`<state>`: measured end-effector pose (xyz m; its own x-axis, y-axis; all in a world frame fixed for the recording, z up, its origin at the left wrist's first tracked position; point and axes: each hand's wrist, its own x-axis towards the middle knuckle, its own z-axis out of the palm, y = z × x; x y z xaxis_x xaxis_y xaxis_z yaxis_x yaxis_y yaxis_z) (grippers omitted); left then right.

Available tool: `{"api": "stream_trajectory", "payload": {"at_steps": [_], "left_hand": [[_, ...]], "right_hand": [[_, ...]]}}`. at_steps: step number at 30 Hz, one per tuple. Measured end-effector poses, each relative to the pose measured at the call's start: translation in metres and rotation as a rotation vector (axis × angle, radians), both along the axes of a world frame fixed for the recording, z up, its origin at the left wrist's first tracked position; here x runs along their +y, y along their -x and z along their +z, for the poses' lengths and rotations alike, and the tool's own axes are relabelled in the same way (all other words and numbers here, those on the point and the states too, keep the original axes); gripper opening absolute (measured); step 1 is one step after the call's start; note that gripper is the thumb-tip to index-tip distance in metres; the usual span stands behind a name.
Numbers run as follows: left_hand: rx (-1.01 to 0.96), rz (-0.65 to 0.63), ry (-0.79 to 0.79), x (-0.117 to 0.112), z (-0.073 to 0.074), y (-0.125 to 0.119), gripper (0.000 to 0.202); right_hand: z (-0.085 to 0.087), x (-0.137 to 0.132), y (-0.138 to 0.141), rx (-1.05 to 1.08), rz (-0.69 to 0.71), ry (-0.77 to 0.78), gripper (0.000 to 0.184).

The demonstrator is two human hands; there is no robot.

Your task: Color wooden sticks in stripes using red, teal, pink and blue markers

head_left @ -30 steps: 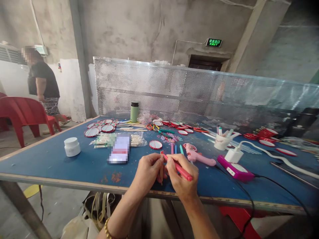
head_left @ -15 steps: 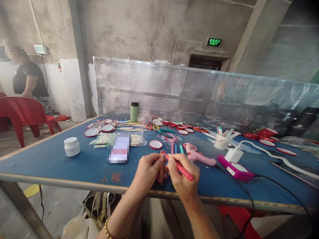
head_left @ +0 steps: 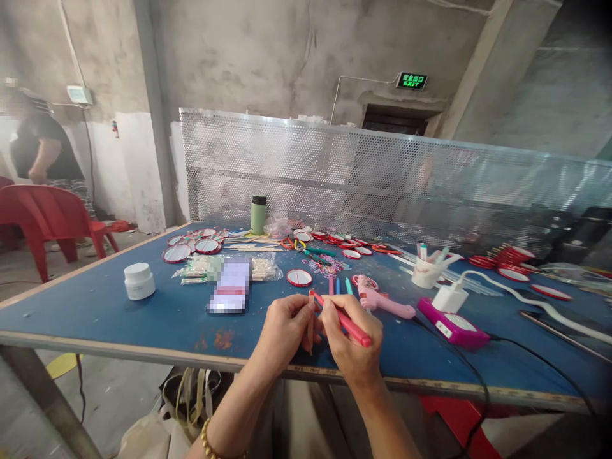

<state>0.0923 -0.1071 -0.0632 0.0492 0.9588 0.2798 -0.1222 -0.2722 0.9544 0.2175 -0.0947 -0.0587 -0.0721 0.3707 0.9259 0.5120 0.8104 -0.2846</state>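
My left hand (head_left: 283, 330) is closed round a thin wooden stick (head_left: 310, 328), held upright just above the blue table (head_left: 95, 312) near its front edge. My right hand (head_left: 351, 341) grips a red marker pen (head_left: 345, 322) like a pencil, its tip touching the top of the stick. Both hands are pressed close together. Just beyond them lie several coloured pens (head_left: 337, 285) and a round red-rimmed white badge (head_left: 299, 277).
A pink glue gun (head_left: 380, 299), a magenta box (head_left: 452, 322) with a white plug and cables lie right. A phone (head_left: 229, 288), bagged sticks, a white jar (head_left: 138, 280), a green bottle (head_left: 257, 215) and more badges lie farther back. A perforated metal screen backs the table. A person stands far left by red chairs (head_left: 43, 220).
My hands have stayed almost still on the stick and pen. The person at the far left has moved further left, behind the red chairs.
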Motion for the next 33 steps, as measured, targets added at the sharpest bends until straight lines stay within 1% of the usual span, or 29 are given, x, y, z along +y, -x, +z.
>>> {"api": "stream_trajectory", "payload": {"at_steps": [6,16,20,27,33], "left_hand": [[0.011,-0.009,0.0,0.0008,-0.0004,0.0004,0.036],[0.029,0.003,-0.011,0.0016,-0.0006,0.0003,0.036],[0.029,0.001,-0.017,0.0004,-0.0004,0.0002,0.035],[0.035,0.004,-0.019,0.0009,-0.0008,-0.0002,0.036],[0.051,0.0,-0.025,0.0007,-0.0005,0.0004,0.035]], "right_hand": [[-0.0006,0.0002,0.0,-0.008,0.002,0.023,0.017],[0.0017,-0.0007,0.0013,-0.018,0.024,-0.004,0.015],[0.0018,-0.0014,0.0013,-0.008,0.028,0.008,0.015],[0.0022,-0.0006,0.0015,-0.028,0.029,-0.038,0.015],[0.0001,-0.0008,0.0011,-0.015,0.015,-0.007,0.015]]}}
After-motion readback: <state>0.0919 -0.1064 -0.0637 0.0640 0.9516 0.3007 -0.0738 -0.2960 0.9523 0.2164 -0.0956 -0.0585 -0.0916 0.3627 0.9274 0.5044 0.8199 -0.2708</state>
